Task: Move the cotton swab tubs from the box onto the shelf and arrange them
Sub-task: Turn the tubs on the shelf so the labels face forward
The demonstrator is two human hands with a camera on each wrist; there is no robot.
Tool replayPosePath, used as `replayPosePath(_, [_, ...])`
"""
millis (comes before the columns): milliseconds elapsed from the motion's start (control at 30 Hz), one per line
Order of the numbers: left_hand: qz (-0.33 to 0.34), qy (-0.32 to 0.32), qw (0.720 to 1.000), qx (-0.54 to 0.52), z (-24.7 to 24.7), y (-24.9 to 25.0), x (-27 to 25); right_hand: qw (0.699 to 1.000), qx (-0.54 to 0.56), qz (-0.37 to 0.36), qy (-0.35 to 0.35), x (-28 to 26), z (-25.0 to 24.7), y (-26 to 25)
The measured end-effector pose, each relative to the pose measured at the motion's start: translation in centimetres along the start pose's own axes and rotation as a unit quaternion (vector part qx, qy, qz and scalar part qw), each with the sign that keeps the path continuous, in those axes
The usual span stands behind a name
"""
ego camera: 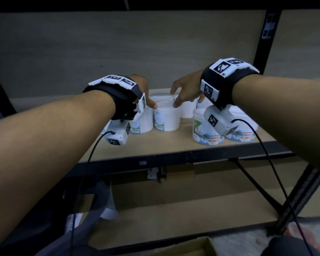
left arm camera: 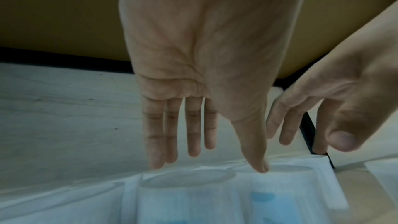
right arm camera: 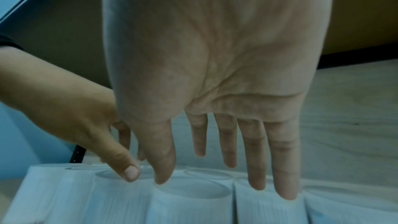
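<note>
Several white cotton swab tubs stand on the wooden shelf (ego camera: pixel 155 145). One tub (ego camera: pixel 167 117) stands in the middle, another (ego camera: pixel 143 121) to its left, and two labelled tubs (ego camera: pixel 208 133) (ego camera: pixel 243 134) sit near the front edge at the right. My left hand (ego camera: pixel 146 95) hovers over the middle group, fingers straight, its thumb on the middle tub's lid rim. My right hand (ego camera: pixel 184 91) reaches in from the right with fingers spread, thumb tip on the same lid. In the wrist views, my left hand (left arm camera: pixel 211 142) and right hand (right arm camera: pixel 228 159) are flat above the tub lids (right arm camera: pixel 191 190), holding nothing.
A black metal upright (ego camera: pixel 262 47) frames the shelf at the right, and a black rail (ego camera: pixel 174 159) runs along its front edge. Below lies a lower shelf with flat cardboard (ego camera: pixel 183 204). A cardboard box corner (ego camera: pixel 194 246) shows at the bottom. Wrist cables hang down.
</note>
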State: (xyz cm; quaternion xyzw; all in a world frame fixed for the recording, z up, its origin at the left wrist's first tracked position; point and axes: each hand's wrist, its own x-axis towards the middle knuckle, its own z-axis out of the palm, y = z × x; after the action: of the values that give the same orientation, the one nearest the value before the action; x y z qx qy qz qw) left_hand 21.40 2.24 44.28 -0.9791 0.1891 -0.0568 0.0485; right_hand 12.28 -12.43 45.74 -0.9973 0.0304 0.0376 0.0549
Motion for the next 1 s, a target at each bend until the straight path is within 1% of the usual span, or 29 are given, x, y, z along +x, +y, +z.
replayPosePath(67, [0.016,-0.002,1.0,-0.011,0.5,-0.5,-0.1,0.999,-0.029,-0.011,0.023,0.5,0.4,-0.8])
replayPosePath(133, [0.031,-0.026,0.999,-0.029,1.2,-1.0,0.1,0.998,-0.052,-0.017,0.044,0.8,0.8,-1.4])
replayPosePath(200, [0.037,-0.047,0.997,-0.046,2.0,-1.6,0.2,0.997,-0.06,-0.017,0.046,1.2,1.3,-1.9])
replayPosePath(267, [0.038,-0.054,0.997,-0.047,2.7,-1.9,0.3,0.997,-0.068,-0.02,0.038,1.8,1.7,-2.2])
replayPosePath(633, [0.066,-0.02,0.996,-0.063,3.4,-2.7,1.0,0.992,-0.116,-0.042,0.03,4.9,3.6,-3.3])
replayPosePath(1000, [0.079,-0.014,0.995,-0.06,3.6,-2.7,1.0,0.987,-0.153,-0.039,0.029,4.4,3.4,-3.6])
